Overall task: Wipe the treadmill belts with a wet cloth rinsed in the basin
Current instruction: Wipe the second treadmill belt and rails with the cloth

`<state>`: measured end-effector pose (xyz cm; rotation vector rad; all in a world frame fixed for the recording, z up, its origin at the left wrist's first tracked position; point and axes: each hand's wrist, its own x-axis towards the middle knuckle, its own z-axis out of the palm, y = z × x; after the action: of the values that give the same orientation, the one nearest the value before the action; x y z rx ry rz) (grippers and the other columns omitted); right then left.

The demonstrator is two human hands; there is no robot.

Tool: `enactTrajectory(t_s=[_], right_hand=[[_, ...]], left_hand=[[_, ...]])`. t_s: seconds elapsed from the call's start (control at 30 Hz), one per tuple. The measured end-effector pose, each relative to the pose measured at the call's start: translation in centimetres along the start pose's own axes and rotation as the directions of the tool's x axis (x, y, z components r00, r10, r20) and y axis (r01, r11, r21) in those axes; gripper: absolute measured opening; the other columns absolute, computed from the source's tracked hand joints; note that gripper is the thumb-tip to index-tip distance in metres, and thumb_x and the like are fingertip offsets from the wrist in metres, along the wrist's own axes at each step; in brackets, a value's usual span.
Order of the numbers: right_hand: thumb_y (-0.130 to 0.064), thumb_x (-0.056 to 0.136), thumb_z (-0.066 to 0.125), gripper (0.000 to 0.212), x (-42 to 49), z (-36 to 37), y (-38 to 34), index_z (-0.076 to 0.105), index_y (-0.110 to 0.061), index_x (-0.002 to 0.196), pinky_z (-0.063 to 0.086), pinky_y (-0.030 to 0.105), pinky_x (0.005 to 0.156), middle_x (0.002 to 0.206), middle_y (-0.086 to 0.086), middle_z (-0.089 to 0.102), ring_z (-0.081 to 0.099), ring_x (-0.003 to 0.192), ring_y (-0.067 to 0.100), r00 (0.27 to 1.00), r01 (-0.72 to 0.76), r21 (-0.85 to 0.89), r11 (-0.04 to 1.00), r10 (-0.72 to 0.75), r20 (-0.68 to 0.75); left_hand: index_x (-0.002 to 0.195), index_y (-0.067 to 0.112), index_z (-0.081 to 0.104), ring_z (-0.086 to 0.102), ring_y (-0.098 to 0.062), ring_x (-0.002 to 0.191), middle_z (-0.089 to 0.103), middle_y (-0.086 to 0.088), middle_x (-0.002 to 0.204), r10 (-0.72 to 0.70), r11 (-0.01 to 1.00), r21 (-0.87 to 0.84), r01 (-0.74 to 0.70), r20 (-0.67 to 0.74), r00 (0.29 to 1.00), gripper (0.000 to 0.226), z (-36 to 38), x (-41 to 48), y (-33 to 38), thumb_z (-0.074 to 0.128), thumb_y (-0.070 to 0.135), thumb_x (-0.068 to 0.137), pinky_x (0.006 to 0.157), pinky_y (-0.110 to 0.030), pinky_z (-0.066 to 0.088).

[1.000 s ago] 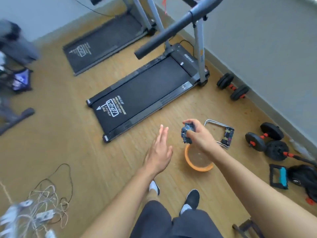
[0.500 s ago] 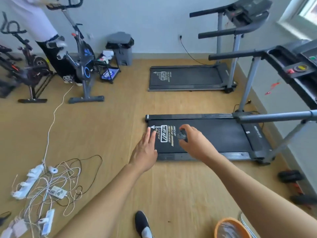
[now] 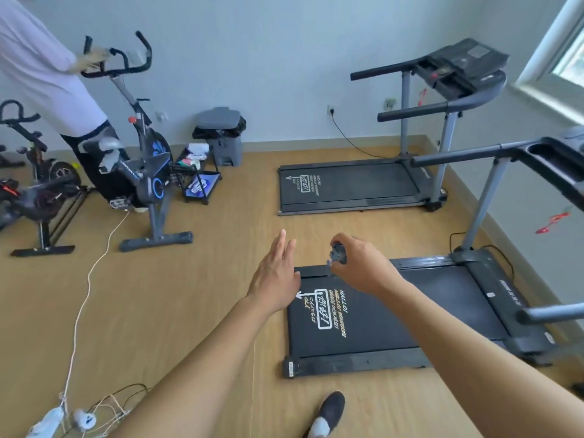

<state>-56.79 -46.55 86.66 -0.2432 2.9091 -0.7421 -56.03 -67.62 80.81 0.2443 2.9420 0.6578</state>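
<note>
Pinching cloth (image 3: 338, 254) in right grip (image 3: 363, 268), above near treadmill belt (image 3: 395, 311), left grip (image 3: 275, 275) spread alongside

Cloth (image 3: 338, 257) mostly hidden within right hand (image 3: 363, 270)

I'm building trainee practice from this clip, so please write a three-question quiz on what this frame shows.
1. True or false: the left hand grips the cloth.
2. The cloth is: A) bunched in the right hand; B) spread flat on the floor; C) draped over a bike.
3. Short answer: is the basin in view?
Key: 1 false, its fingers are straight and hold nothing; 2 A; 3 no.
</note>
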Motion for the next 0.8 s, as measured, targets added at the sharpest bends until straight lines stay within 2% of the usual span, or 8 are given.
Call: enactTrajectory(t_s=[0.2,0.4,0.53,0.67,0.8], right_hand=[[-0.026,0.088,0.064,0.035,15.3,-0.6,1.9,0.057,-0.024,0.123,0.057,0.039,0.08,0.111,-0.002,0.062,0.061,0.09,0.023,0.998,-0.057,0.048,0.997,0.057,0.016],[-0.028,0.087,0.065,0.032,30.4,-1.5,0.4,0.057,-0.025,0.118,0.061,0.04,0.07,0.104,-0.001,0.065,0.065,0.082,0.019,0.996,-0.084,0.093,0.992,0.08,0.046],[-0.028,0.091,0.064,0.031,41.1,-1.3,0.7,0.057,-0.023,0.121,0.051,0.03,0.064,0.109,0.002,0.064,0.062,0.086,0.019,0.994,-0.106,0.069,0.992,0.106,0.01],[-0.032,0.092,0.064,0.031,51.8,-1.0,1.2,0.056,-0.024,0.121,0.055,0.033,0.066,0.11,0.002,0.063,0.063,0.085,0.018,0.973,-0.216,0.082,0.973,0.222,-0.061],[-0.038,0.092,0.067,0.031,60.6,-2.3,0.7,0.057,-0.025,0.119,0.049,0.029,0.064,0.107,0.001,0.061,0.061,0.085,0.017,0.948,-0.289,0.064,0.955,0.295,-0.117]], left_hand=[[0.169,0.015,-0.001,-0.004,-0.023,0.164,-0.024,-0.006,0.174,0.055,0.998,0.009,-0.055,0.036,0.998,0.079,-2.5,14.4,-2.7,0.048,0.028,0.108,0.13,-0.04,0.018],[0.169,0.013,0.005,-0.004,-0.022,0.164,-0.015,-0.007,0.176,0.096,0.995,-0.016,-0.095,0.028,0.995,0.076,-6.7,28.3,-6.8,0.05,0.028,0.109,0.127,-0.039,0.023],[0.169,0.014,0.003,-0.003,-0.02,0.164,-0.019,-0.003,0.176,0.118,0.993,-0.021,-0.116,0.065,0.991,0.077,-7.7,39.3,-10.9,0.05,0.029,0.109,0.128,-0.037,0.023],[0.169,0.015,0.001,-0.002,-0.021,0.164,-0.02,-0.002,0.176,0.17,0.985,-0.042,-0.166,0.127,0.977,0.078,-8.6,51.7,-15.2,0.05,0.026,0.109,0.13,-0.039,0.022],[0.169,0.015,0.001,-0.006,-0.02,0.164,-0.02,-0.001,0.176,0.244,0.969,-0.031,-0.243,0.204,0.948,0.079,-10.8,62.5,-17.1,0.048,0.022,0.107,0.13,-0.042,0.021]])
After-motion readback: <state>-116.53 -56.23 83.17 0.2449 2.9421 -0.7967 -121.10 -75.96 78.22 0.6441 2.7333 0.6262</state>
